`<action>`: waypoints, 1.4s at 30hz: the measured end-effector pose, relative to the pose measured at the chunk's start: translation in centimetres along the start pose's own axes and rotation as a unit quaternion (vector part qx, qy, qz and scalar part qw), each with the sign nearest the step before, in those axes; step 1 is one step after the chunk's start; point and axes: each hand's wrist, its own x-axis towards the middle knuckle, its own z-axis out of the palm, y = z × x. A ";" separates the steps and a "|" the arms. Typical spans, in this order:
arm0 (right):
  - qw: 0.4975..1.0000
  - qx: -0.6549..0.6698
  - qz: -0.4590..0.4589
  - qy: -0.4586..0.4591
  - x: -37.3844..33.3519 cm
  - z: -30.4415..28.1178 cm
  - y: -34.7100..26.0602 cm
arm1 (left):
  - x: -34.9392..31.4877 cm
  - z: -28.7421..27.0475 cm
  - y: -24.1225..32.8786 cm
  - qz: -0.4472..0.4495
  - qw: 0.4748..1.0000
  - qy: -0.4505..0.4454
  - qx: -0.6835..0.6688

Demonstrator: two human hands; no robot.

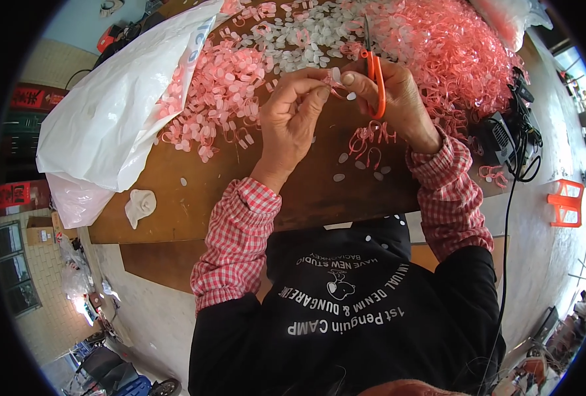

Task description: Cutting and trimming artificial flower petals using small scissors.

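Above the brown table, my left hand (289,122) pinches a small pink looped plastic piece (336,84) between thumb and fingers. My right hand (402,99) is closed around scissors (379,86) with orange handles, their blades pointing away from me. The right thumb also meets the pink piece, beside a small white translucent oval. Just below the right hand lie several loose pink loops (371,140) and white ovals (343,158). Fingers partly hide the pink piece, so its exact shape cannot be made out.
A large heap of pink looped pieces (458,59) covers the far right. White ovals (299,39) and paired pink ovals (220,92) pile to its left. A white bag (121,112) leans at the left, near a crumpled cloth (140,206). A black device with cables (504,138) sits right.
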 end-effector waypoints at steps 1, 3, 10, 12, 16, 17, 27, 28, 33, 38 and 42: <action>1.000 -0.001 0.014 0.000 0.0 0.1 0.1 | 0.0 0.1 -0.3 0.038 0.998 -0.019 0.048; 1.000 0.001 0.028 -0.003 -0.1 -0.2 0.0 | 0.0 0.3 -0.5 0.077 0.991 -0.038 0.105; 0.979 -0.178 -0.082 0.055 0.1 0.0 1.5 | 0.2 0.3 0.3 0.142 0.963 -0.050 0.224; 0.967 -0.216 -0.109 0.075 0.1 0.0 1.6 | 0.2 0.1 -0.1 0.144 0.955 -0.043 0.256; 0.970 -0.121 -0.079 0.196 2.0 -4.5 2.2 | -0.5 0.7 0.5 0.136 0.974 -0.034 0.176; 0.964 -0.170 -0.016 0.204 1.5 -5.4 1.2 | -0.5 0.8 0.7 0.060 0.995 -0.016 0.077; 0.996 -0.057 -0.069 0.006 0.7 -0.3 2.1 | -0.8 1.1 -0.1 -0.199 0.954 0.048 -0.220; 0.994 -0.073 -0.085 0.004 0.8 -0.3 2.2 | -0.8 1.2 -0.2 -0.208 0.957 0.043 -0.197; 0.957 -0.276 -0.091 0.000 0.4 -0.7 0.6 | -0.5 1.6 -0.5 -0.150 0.987 0.045 -0.036; 0.928 -0.347 -0.139 0.001 0.1 -1.6 0.6 | -0.4 2.1 -1.2 -0.042 0.997 0.028 0.066; 0.967 -0.234 -0.010 -0.103 0.2 -3.2 -0.6 | 0.1 1.1 -1.2 0.024 0.986 0.037 0.158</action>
